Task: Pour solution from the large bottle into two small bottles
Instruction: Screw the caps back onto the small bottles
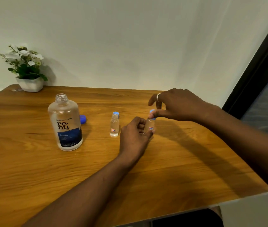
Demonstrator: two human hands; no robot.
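Hands are both on one small bottle point(150, 124) around the middle of the wooden counter point(179, 161): left hand point(135, 135) wrapped around the body, right hand point(176, 104) pinching the light blue cap point(153, 114) on top with thumb and fingertip. It's a bit blurry there, so can't tell if the cap is fully seated. Second small bottle point(114, 126) stands uncapped just beside the left hand, its blue cap point(116, 113) right behind it. Large bottle point(65, 122) stands open toward the left edge, dark blue lid point(82, 119) lying beside it. Potted flowers point(26, 69) sit in the far left corner.
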